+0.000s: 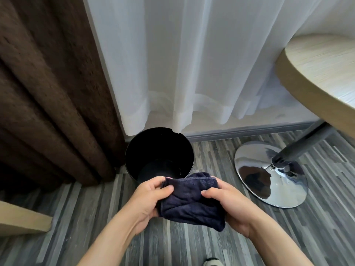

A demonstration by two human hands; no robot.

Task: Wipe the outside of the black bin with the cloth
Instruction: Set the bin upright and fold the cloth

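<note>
Both hands, left hand [148, 196] and right hand [229, 203], grip a dark folded cloth [189, 198] at lower centre (thumbs on top), just in front of the open black bin [159, 150] at frame centre, below the white curtain [192, 64].

cloth [190, 200]: dark, soft plush fabric
black bin [159, 150]: smooth, glossy
base [269, 173], right of bin: mirror-polished metal
floor [76, 217]: matt wood-grain planks
</note>
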